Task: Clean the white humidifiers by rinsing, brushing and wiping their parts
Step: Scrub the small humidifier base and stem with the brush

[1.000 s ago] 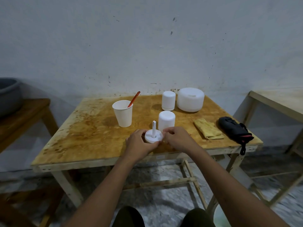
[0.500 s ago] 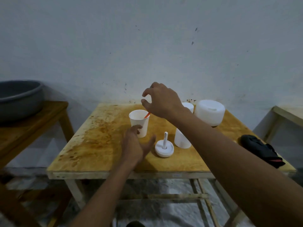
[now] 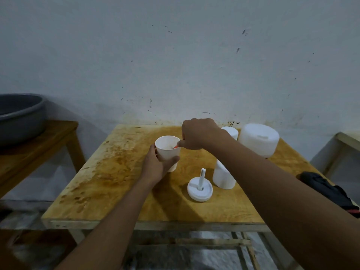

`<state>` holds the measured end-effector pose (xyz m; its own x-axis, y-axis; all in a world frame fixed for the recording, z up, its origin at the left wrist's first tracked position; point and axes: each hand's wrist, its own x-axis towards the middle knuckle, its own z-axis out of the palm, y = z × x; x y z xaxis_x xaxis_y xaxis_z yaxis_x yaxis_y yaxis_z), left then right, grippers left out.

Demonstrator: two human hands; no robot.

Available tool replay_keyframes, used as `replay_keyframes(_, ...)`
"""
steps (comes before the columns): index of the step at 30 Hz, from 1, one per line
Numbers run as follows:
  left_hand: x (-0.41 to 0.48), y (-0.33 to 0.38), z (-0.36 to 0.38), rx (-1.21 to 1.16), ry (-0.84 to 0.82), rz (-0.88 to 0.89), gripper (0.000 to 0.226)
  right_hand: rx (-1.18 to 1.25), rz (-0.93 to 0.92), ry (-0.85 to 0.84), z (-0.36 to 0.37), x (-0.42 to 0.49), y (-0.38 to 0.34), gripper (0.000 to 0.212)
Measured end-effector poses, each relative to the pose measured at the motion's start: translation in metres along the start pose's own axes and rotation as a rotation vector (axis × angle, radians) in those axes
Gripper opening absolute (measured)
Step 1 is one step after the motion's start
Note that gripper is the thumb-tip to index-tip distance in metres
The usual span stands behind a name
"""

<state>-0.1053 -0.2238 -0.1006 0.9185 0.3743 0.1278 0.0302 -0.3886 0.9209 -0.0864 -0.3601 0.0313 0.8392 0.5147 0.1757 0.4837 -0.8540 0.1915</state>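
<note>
On the stained wooden table (image 3: 109, 184) stands a white paper cup (image 3: 166, 147). My left hand (image 3: 156, 166) grips the cup from its near side. My right hand (image 3: 198, 135) pinches the orange-red handle of a brush (image 3: 176, 146) that dips into the cup. In front lies a white humidifier lid (image 3: 199, 190), upside down with its white stick upright. A small white humidifier body (image 3: 222, 177) stands beside it, partly behind my right forearm. A second small humidifier (image 3: 231, 131) and a large round white humidifier (image 3: 258, 139) stand at the back.
A black pouch (image 3: 329, 190) lies at the table's right edge. A grey basin (image 3: 19, 115) rests on a wooden side table at the left. Another table corner (image 3: 348, 139) shows at the far right. The wall is close behind the table.
Both hands left the humidifier lid. My left hand moved up and closed round the paper cup. My right hand came down from above the cup and took the brush handle.
</note>
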Motion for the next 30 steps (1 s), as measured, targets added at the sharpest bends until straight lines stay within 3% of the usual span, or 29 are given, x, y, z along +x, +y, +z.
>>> replay_keyframes(5, -0.003, 0.003, 0.004, -0.011, 0.029, 0.036, 0.089, 0.056, 0.055, 0.041, 0.000, -0.015, 0.011, 0.033)
replay_keyframes(14, -0.031, 0.004, -0.004, 0.008, 0.072, 0.228, 0.081, 0.396, 0.220, -0.024, 0.002, -0.080, 0.035, 0.029)
replay_keyframes(24, -0.046, 0.004, -0.005, 0.210, 0.089, 0.390, 0.083, 0.705, 0.367, 0.182, 0.033, -0.136, 0.051, 0.038)
replay_keyframes(30, -0.053, 0.003, -0.006, 0.315, 0.084, 0.448, 0.087, 0.803, 0.425, 0.217, 0.038, -0.156, 0.057, 0.037)
